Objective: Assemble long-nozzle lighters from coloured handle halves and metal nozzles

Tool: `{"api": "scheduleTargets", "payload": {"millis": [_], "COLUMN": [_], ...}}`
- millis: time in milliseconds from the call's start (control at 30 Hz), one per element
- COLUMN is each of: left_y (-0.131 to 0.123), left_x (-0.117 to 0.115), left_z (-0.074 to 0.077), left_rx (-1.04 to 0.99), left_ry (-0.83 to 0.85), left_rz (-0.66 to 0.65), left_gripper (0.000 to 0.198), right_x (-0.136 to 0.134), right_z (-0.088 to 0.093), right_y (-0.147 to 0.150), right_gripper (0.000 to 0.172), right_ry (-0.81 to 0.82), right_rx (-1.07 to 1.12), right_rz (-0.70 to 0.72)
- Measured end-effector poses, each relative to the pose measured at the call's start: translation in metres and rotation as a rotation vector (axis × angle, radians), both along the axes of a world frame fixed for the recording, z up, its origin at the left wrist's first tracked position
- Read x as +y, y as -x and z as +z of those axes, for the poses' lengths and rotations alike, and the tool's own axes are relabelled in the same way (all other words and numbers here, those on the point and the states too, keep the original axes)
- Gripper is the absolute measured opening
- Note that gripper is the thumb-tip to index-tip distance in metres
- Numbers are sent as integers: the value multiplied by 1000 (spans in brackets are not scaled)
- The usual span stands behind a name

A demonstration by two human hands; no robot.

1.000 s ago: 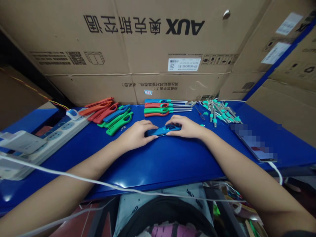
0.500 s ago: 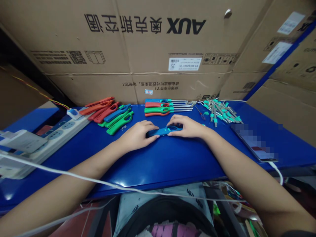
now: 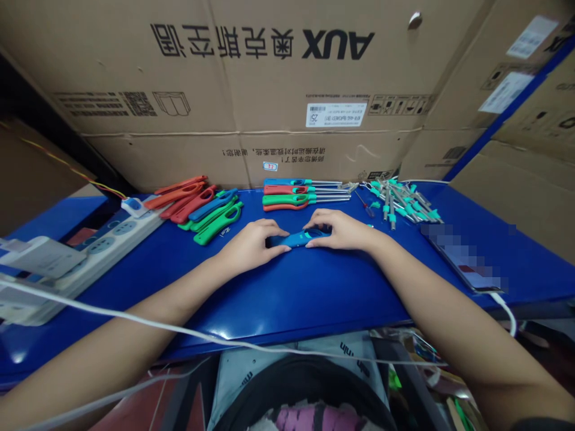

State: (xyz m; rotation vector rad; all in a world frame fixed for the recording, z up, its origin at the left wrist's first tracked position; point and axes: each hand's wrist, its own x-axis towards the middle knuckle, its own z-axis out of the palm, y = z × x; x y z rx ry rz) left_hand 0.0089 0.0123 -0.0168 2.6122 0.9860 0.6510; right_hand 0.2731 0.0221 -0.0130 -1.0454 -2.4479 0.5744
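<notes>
A blue lighter handle [image 3: 297, 239] lies crosswise near the middle of the blue table, gripped from both ends. My left hand [image 3: 258, 244] pinches its left end between thumb and fingers. At the other end, my right hand [image 3: 338, 230] closes around the part with the trigger opening, covering some of it. Behind the hands lies a stack of lighters with metal rods [image 3: 287, 199] in blue, red, green and orange. Rods with turquoise fittings [image 3: 404, 203] are heaped to the right. Loose handles [image 3: 202, 206] in orange, red, blue and green form a pile on the left.
A white power strip [image 3: 101, 245] with a plugged-in charger runs along the left side. A phone [image 3: 465, 260] with a white cable lies at right. A small screwdriver [image 3: 366, 205] rests near the rods. Cardboard [image 3: 251, 129] walls the back, and a white cord crosses in front.
Both hands keep their hold on the blue lighter handle, almost in the same place. The view has shifted very slightly; nothing else has visibly moved.
</notes>
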Motion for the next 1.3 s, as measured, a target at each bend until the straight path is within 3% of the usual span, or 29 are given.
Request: {"api": "scheduleTargets", "payload": {"millis": [167,367,600,767,1000,1300], "left_y": [-3,-8,2,3,-1,-1], "left_x": [-5,-15,1,1,-5,-4], "left_z": [4,6,1,2,5,0], "left_rx": [111,353,140,118,164,120], "left_ry": [-94,-287,-246,-301,-395,-371], "left_rz": [-5,50,60,39,85,66], "left_gripper": [29,29,30,30,29,27], "right_x": [0,-9,-7,-10,-12,-8], "right_z": [-1,6,7,10,9,7], "right_y": [1,7,4,2,5,7], "right_gripper": [41,39,20,14,14,18], "right_ry": [-33,-167,-250,-338,-359,-346], "right_rx": [-38,-253,-121,-131,-92,17], "right_rz": [1,-31,-27,-72,-54,6]}}
